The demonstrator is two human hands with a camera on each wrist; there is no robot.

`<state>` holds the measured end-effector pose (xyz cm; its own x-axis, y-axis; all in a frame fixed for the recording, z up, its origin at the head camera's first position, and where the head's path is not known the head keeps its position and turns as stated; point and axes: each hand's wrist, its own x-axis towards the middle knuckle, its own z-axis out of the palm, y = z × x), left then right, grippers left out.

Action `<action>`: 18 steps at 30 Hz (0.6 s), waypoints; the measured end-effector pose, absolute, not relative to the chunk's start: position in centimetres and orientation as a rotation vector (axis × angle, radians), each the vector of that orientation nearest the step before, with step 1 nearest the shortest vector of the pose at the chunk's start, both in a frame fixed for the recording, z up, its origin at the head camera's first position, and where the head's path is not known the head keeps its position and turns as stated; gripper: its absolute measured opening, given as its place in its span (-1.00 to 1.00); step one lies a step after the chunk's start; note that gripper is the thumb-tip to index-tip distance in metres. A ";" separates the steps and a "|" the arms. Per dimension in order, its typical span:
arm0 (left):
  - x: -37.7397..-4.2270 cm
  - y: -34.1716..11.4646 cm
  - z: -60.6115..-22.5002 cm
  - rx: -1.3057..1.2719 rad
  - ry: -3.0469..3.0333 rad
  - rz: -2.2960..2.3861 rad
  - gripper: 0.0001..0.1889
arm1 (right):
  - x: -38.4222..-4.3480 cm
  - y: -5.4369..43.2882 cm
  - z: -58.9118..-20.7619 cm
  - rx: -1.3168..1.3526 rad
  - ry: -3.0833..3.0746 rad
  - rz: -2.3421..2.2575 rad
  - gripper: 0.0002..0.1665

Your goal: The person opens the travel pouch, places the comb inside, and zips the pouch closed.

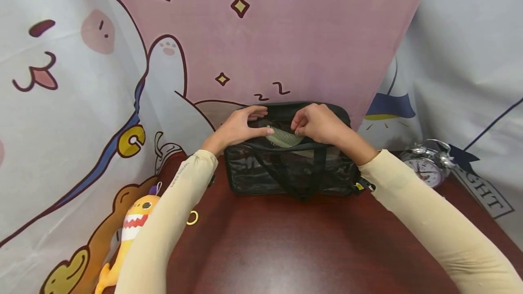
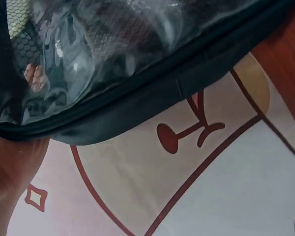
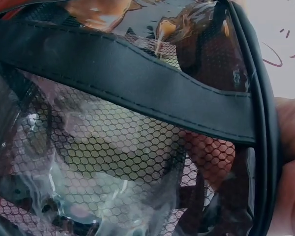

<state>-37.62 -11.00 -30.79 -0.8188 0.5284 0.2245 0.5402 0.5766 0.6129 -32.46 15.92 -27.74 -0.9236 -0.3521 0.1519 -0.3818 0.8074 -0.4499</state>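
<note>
A black bag (image 1: 241,171) with see-through sides stands on the table, its top open. In the opening lies a pale green comb (image 1: 283,137), teeth upward, part of it behind the bag's front edge. My left hand (image 1: 239,126) reaches in from the left, fingers straight, thumb tip right at the comb's left end. My right hand (image 1: 320,124) bends its fingers, with thumb and index tips close together by the comb's right end; I cannot tell what they hold. Through the clear side, the right wrist view shows black mesh (image 3: 123,160) over pale green shapes.
A silver alarm clock (image 1: 425,169) stands right of the bag. An orange toy (image 1: 130,223) with a toothy mouth lies at left, partly behind the left sleeve. A yellow ring (image 1: 193,218) is beside that sleeve. Printed cloth (image 1: 310,35) hangs behind the bag.
</note>
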 end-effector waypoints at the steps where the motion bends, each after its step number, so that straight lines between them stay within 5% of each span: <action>1: -37.5 -11.1 -30.9 -0.930 -2.748 -1.116 -0.16 | -32.4 15.9 -27.7 0.589 -2.918 0.748 -0.93; 12: -37.0 -11.6 -32.0 -0.714 -2.187 -1.342 -0.64 | -32.1 16.1 -28.0 0.562 -2.606 0.954 -0.87; 18: -36.6 -11.9 -32.8 -0.694 -1.810 -1.495 -0.69 | -32.0 16.2 -27.9 0.558 -2.405 0.977 -0.81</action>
<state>-36.57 -11.87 -32.76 -0.6267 -0.0198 0.7790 0.7612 0.1984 0.6175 -31.96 16.22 -27.94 -0.8008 -0.1862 0.5693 -0.5305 0.6618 -0.5297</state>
